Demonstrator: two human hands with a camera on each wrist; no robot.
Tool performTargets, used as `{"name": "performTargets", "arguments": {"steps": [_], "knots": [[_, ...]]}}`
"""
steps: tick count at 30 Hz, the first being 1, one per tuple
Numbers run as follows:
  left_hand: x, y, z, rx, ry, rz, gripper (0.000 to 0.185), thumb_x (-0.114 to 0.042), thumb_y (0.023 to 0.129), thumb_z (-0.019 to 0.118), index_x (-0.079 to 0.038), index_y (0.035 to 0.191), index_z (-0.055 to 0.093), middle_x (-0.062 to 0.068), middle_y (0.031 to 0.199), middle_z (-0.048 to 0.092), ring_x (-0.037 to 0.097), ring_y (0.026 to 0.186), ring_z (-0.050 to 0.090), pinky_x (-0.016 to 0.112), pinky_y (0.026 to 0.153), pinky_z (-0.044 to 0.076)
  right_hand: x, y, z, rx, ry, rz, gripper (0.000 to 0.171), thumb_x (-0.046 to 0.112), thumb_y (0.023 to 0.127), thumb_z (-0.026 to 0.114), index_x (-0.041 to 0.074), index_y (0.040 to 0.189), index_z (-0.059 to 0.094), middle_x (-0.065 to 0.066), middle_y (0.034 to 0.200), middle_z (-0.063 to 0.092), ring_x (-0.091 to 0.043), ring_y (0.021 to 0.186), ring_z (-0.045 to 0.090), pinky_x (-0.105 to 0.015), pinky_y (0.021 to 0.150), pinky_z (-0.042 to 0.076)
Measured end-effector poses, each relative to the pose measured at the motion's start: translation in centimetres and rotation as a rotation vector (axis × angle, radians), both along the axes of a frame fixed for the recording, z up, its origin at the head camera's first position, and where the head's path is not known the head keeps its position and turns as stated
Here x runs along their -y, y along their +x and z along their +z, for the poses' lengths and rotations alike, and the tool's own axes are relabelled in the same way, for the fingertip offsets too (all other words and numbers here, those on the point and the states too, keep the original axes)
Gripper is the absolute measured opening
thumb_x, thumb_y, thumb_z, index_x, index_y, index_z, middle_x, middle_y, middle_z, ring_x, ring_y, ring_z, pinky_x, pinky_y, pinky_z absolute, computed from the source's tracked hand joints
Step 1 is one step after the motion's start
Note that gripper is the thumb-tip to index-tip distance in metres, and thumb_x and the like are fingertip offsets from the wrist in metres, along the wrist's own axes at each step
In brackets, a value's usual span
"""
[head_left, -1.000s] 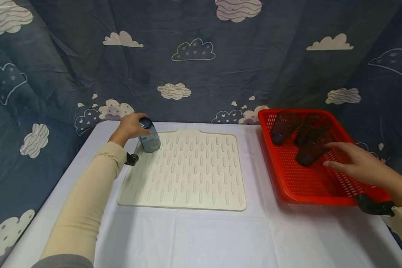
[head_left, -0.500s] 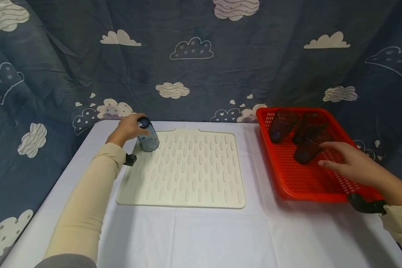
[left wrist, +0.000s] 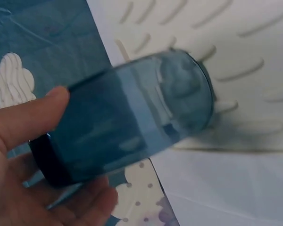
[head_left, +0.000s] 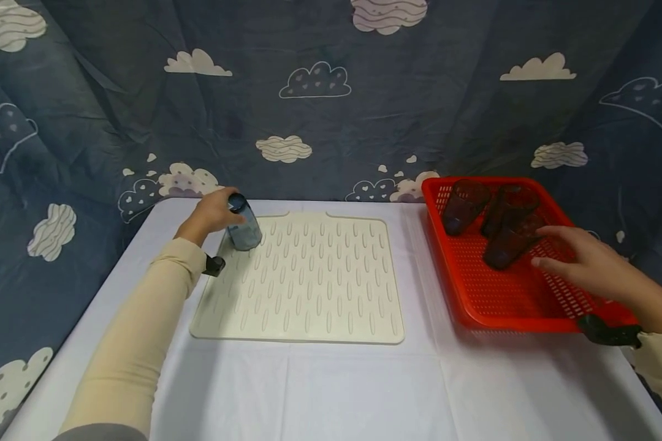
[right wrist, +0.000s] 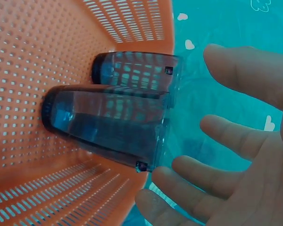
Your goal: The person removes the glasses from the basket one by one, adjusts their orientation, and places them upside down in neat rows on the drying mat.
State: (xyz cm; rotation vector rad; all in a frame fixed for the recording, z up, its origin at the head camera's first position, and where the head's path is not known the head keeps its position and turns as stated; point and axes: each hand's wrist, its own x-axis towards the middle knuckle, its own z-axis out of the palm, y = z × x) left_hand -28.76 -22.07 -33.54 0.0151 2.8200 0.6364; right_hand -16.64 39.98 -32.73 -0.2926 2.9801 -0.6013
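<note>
at the upper left of the head view, the left hand wraps its fingers round a blue glass that stands mouth down and slightly tilted on the far left corner of the cream ribbed mat, which lies on the white table. at the right of that frame the right hand hovers over the red basket with fingers spread and holding nothing, its fingertips just beside the nearest of three dark glasses lying on their sides in the basket's far half. behind everything hangs a blue cloud-print cloth. across the middle of the left wrist view, the blue glass fills the frame, tilted, with the thumb pressed on its side and the other fingers curled beneath it; its far end sits over the edge of the mat, with the white table at lower right. on the right side of the right wrist view, the right hand shows open, relaxed fingers, touching nothing that can be seen, near the mouths of two dark glasses lying side by side on the basket's perforated floor.
</note>
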Motion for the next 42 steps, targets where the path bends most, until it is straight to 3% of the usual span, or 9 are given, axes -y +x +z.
{"name": "performTargets", "arguments": {"steps": [4,8,15,18,25,29,35,38,42], "knots": [[-0.5,0.1,0.3,0.001,-0.024,-0.018,0.090,-0.028,0.093,0.068,-0.001,0.158,0.012,0.028,0.161,0.021,0.048,0.146,0.027,0.062,0.116,0.032,-0.1,-0.8,0.4,-0.006,-0.019,0.009,0.070,0.027,0.095,0.067,-0.011,0.144,0.034,-0.040,0.141,0.036,-0.060,0.126,0.032,-0.074,0.092,0.032],[-0.8,0.5,0.2,-0.064,0.016,-0.012,0.092,-0.033,0.094,0.064,0.001,0.158,0.008,0.027,0.164,0.013,0.047,0.151,0.017,0.061,0.121,0.024,-0.3,-1.8,0.6,0.009,0.007,-0.069,0.085,0.034,0.095,0.066,-0.015,0.148,0.021,-0.045,0.146,0.025,-0.063,0.131,0.023,-0.077,0.096,0.028],[-3.2,2.7,-0.2,-0.465,0.247,0.125,0.067,-0.032,0.099,0.059,-0.002,0.152,0.034,0.021,0.157,0.036,0.040,0.146,0.034,0.056,0.119,0.031,-0.6,-3.6,0.9,0.063,-0.002,-0.231,0.101,0.050,0.096,0.056,-0.023,0.147,0.007,-0.051,0.137,0.025,-0.064,0.119,0.034,-0.074,0.090,0.039],[-5.4,4.1,-0.5,-0.538,0.373,0.104,0.058,-0.028,0.099,0.059,-0.004,0.149,0.041,0.018,0.153,0.044,0.037,0.144,0.040,0.052,0.119,0.034,-0.7,-4.2,1.0,0.124,0.008,-0.225,0.105,0.052,0.096,0.054,-0.024,0.147,0.001,-0.053,0.137,0.025,-0.065,0.118,0.036,-0.073,0.092,0.040],[-8.9,6.4,-2.2,-0.404,0.485,-0.098,0.057,-0.025,0.099,0.059,-0.006,0.149,0.040,0.016,0.147,0.051,0.034,0.139,0.046,0.050,0.112,0.044,-0.3,-5.0,0.2,0.193,-0.033,-0.187,0.099,0.053,0.097,0.052,-0.022,0.147,0.010,-0.049,0.140,0.030,-0.062,0.123,0.037,-0.071,0.096,0.039],[-9.5,7.4,-3.4,-0.293,0.504,-0.153,0.060,-0.027,0.100,0.059,-0.008,0.152,0.036,0.015,0.143,0.056,0.033,0.136,0.050,0.049,0.109,0.047,0.2,-5.7,-0.8,0.202,-0.085,-0.179,0.088,0.052,0.097,0.054,-0.018,0.142,0.026,-0.040,0.134,0.043,-0.054,0.120,0.047,-0.057,0.089,0.048],[-10.0,8.0,-4.4,-0.211,0.506,-0.182,0.063,-0.030,0.100,0.059,-0.011,0.154,0.032,0.012,0.142,0.057,0.031,0.134,0.052,0.048,0.109,0.046,0.4,-6.9,-2.2,0.076,-0.079,-0.199,0.069,0.045,0.090,0.068,-0.013,0.123,0.049,-0.034,0.111,0.061,-0.044,0.100,0.060,-0.029,0.068,0.047],[-10.1,8.2,-4.6,-0.189,0.504,-0.189,0.064,-0.030,0.100,0.059,-0.011,0.154,0.032,0.012,0.141,0.058,0.031,0.131,0.054,0.050,0.111,0.044,0.4,-7.2,-2.5,0.051,-0.066,-0.214,0.067,0.044,0.088,0.070,-0.012,0.120,0.053,-0.034,0.110,0.063,-0.044,0.098,0.061,-0.031,0.068,0.049],[-10.0,8.4,-4.8,-0.176,0.514,-0.187,0.063,-0.028,0.099,0.059,-0.010,0.154,0.032,0.012,0.140,0.058,0.031,0.128,0.057,0.051,0.110,0.046,0.3,-7.2,-2.6,0.051,-0.038,-0.237,0.071,0.047,0.086,0.071,-0.012,0.120,0.054,-0.037,0.116,0.060,-0.050,0.100,0.060,-0.048,0.075,0.052]]}}
